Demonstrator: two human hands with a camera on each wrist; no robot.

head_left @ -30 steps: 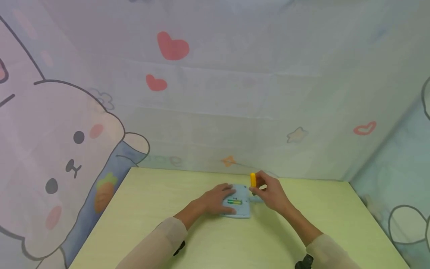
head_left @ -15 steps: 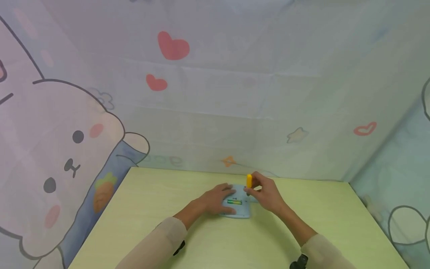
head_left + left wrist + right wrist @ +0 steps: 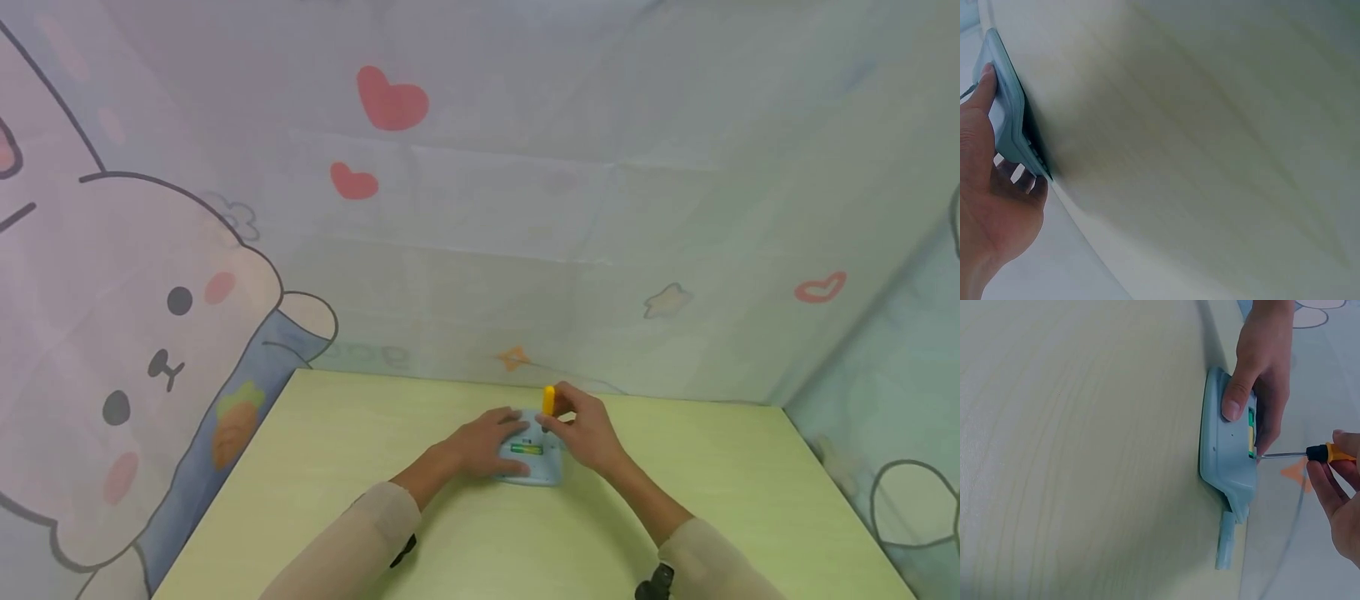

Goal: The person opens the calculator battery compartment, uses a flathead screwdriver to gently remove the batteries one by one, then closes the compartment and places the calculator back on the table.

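A light-blue battery device [image 3: 1232, 447] lies flat near the far edge of the worktop [image 3: 450, 550], a green-and-yellow battery [image 3: 527, 449] showing in its upper face! The left hand [image 3: 480, 446] has hold of it, spread across the top, thumb on the near side, other fingers on the far side and bent at the edge. Over to the right hand [image 3: 588, 429]: thumb and fingers pinch a yellow-handled screwdriver [image 3: 1316, 454] upright, tip down beside the battery; touching or not, I can't tell. Just past the device's end sits a slim light-blue piece [image 3: 1226, 540]. Beige sleeves [image 3: 720, 562] on both arms, and behind, a backdrop [image 3: 487, 292] with red hearts [image 3: 393, 100] and a big rabbit [image 3: 202, 358]!
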